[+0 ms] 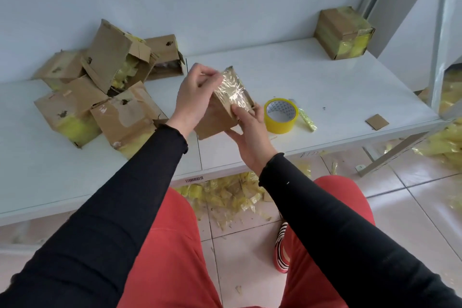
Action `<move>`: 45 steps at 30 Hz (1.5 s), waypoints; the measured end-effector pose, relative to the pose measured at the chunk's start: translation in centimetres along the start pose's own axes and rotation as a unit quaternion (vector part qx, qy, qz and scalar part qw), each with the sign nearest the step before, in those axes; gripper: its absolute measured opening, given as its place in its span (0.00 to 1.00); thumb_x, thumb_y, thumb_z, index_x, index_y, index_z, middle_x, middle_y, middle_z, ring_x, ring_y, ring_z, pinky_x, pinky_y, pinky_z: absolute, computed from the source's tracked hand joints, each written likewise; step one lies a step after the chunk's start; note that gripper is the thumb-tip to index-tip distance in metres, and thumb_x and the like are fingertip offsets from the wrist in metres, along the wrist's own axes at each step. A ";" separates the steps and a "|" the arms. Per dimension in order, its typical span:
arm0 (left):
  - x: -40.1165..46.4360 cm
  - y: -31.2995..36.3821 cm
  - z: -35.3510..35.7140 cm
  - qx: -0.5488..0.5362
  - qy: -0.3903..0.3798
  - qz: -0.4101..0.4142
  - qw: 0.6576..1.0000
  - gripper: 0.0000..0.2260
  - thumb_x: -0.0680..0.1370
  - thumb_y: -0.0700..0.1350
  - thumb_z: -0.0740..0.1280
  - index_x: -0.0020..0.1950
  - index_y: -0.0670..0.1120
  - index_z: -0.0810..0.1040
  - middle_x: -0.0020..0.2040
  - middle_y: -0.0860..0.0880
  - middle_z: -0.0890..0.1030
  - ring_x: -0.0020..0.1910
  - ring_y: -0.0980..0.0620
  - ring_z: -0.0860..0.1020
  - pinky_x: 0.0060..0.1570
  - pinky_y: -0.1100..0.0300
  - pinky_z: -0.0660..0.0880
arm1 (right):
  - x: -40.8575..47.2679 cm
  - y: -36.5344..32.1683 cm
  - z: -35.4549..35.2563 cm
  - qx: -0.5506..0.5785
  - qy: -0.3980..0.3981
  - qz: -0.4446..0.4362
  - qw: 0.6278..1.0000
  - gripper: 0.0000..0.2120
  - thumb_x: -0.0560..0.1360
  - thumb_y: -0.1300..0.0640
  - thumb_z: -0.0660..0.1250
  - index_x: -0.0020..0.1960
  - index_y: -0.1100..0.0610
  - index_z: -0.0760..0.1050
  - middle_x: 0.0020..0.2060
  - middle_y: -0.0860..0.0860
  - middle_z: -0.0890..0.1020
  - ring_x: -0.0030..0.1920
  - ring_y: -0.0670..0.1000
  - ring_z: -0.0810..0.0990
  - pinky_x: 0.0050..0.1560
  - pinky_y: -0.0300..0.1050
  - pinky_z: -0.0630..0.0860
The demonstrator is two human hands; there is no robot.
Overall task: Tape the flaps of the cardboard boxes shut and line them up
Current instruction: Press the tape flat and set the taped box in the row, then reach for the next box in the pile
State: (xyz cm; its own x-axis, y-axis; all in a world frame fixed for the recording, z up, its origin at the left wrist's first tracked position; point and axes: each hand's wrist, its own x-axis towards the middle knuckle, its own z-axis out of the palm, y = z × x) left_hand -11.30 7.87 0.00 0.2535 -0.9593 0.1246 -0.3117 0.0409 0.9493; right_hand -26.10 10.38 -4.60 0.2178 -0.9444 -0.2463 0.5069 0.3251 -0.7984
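Your left grip (197, 92) is curled over the top of the small cardboard box (220, 117), fingertips pinched on the glossy tape strip (231, 91) that covers its upper face. Your right grip (247, 130) holds the same box from below at about 5 o'clock, thumb pressed on the lower edge of the taped face and fingers wrapped under the bottom corner. The box is tilted, lifted off the white counter (325, 87), and sits between your two hands, with the left at its 10 o'clock and the right at its 5 o'clock.

Just beside your right hand, at 3 o'clock, the yellow tape roll (281, 115) lies flat on the counter, and a small patterned cutter (308, 120) lies close against its far side. Well apart at 9 o'clock from the held box, a heap of untaped boxes (100, 87) lies jumbled, flaps loose, some leaning on each other. At 1 o'clock, near the counter's back right corner, one taped box (343, 32) stands alone. A cardboard scrap (377, 121) lies near the right edge at 3 o'clock. Yellow tape scraps (225, 195) litter the tiled floor under the counter.
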 end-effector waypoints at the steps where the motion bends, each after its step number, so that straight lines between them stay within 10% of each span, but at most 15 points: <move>1: 0.3 0.5 0.1 0.074 -0.024 0.047 0.996 0.10 0.76 0.60 0.68 0.48 0.56 0.81 0.46 0.61 0.85 0.48 0.62 0.81 0.50 0.55 0.75 | -0.7 0.9 -0.3 0.017 0.012 0.025 0.999 0.21 0.78 0.57 0.71 0.68 0.55 0.67 0.59 0.53 0.78 0.57 0.50 0.79 0.69 0.57 0.75; 7: 0.6 -0.2 3.5 0.410 -0.185 0.206 0.869 0.15 0.78 0.63 0.65 0.43 0.55 0.84 0.41 0.58 0.82 0.55 0.52 0.78 0.68 0.52 0.65 | -3.0 4.1 -2.6 -0.156 0.105 0.038 0.981 0.23 0.75 0.49 0.76 0.60 0.59 0.70 0.54 0.53 0.78 0.53 0.51 0.78 0.60 0.49 0.77; 11: -0.9 -1.2 5.0 0.419 -0.248 0.237 0.840 0.24 0.77 0.71 0.61 0.64 0.58 0.83 0.67 0.55 0.80 0.73 0.53 0.69 0.79 0.42 0.38 | -3.5 3.4 -4.5 -0.204 0.113 0.041 0.972 0.32 0.75 0.52 0.76 0.74 0.57 0.66 0.64 0.48 0.74 0.65 0.50 0.75 0.59 0.45 0.71; 15: -2.5 -3.0 2.7 0.276 -0.077 0.180 0.941 0.27 0.82 0.67 0.55 0.76 0.57 0.73 0.80 0.52 0.66 0.82 0.52 0.58 0.81 0.44 0.44 | -3.6 2.6 -5.9 -0.227 0.108 0.036 0.967 0.27 0.79 0.57 0.70 0.76 0.56 0.68 0.66 0.47 0.76 0.67 0.51 0.74 0.60 0.43 0.71; 18: -3.8 -5.9 0.3 0.054 0.011 -0.030 0.998 0.30 0.83 0.58 0.65 0.83 0.59 0.58 0.84 0.57 0.52 0.82 0.58 0.50 0.80 0.50 0.49 | -3.2 1.5 -6.1 -0.238 0.122 0.003 0.964 0.27 0.82 0.54 0.64 0.79 0.53 0.64 0.71 0.46 0.71 0.71 0.46 0.69 0.65 0.44 0.67; 22: -4.8 -7.2 0.8 -0.164 0.019 -0.214 0.963 0.39 0.81 0.64 0.64 0.84 0.60 0.44 0.85 0.58 0.47 0.83 0.55 0.50 0.76 0.50 0.51 | -1.5 0.1 -5.3 -0.244 0.109 -0.054 0.962 0.28 0.84 0.46 0.61 0.81 0.53 0.61 0.77 0.47 0.68 0.75 0.46 0.67 0.72 0.43 0.67; 25: -4.7 -6.7 3.5 -0.254 0.015 -0.261 0.931 0.44 0.80 0.66 0.65 0.83 0.61 0.36 0.85 0.55 0.49 0.83 0.51 0.53 0.81 0.44 0.48 | -0.1 -0.2 -4.5 -0.232 0.095 -0.059 0.966 0.25 0.85 0.47 0.61 0.79 0.55 0.65 0.74 0.47 0.72 0.69 0.42 0.72 0.59 0.31 0.70; 32: -4.1 -6.9 6.2 -0.325 0.057 -0.237 0.914 0.36 0.85 0.56 0.62 0.83 0.63 0.39 0.81 0.51 0.64 0.77 0.46 0.68 0.76 0.41 0.65 | 0.3 1.3 -3.9 -0.236 0.088 -0.089 0.964 0.10 0.85 0.55 0.60 0.56 0.57 0.78 0.39 0.35 0.81 0.42 0.36 0.78 0.43 0.29 0.73; 39: -1.0 -4.6 4.7 -0.310 0.084 -0.159 0.934 0.20 0.83 0.51 0.66 0.70 0.53 0.60 0.70 0.48 0.76 0.67 0.47 0.78 0.68 0.44 0.76 | 1.6 -1.7 -3.0 -0.167 0.041 -0.093 0.981 0.16 0.85 0.56 0.63 0.72 0.56 0.74 0.61 0.50 0.84 0.58 0.42 0.82 0.54 0.33 0.77; 45: 5.6 -0.5 7.5 -0.232 -0.008 -0.045 0.972 0.16 0.82 0.51 0.69 0.68 0.53 0.72 0.70 0.48 0.76 0.69 0.55 0.76 0.67 0.59 0.74 | 6.6 -9.2 -3.6 -0.124 0.137 -0.151 0.971 0.10 0.82 0.55 0.67 0.61 0.57 0.73 0.47 0.48 0.82 0.42 0.43 0.81 0.44 0.38 0.77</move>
State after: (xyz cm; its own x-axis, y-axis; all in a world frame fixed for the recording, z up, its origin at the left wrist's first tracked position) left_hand -16.56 0.36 -1.96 0.2446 -0.9690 0.0342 0.1591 0.0748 0.9844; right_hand -32.31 0.98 -0.84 -0.1574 -0.9834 -0.0898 0.2885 0.0411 -0.9566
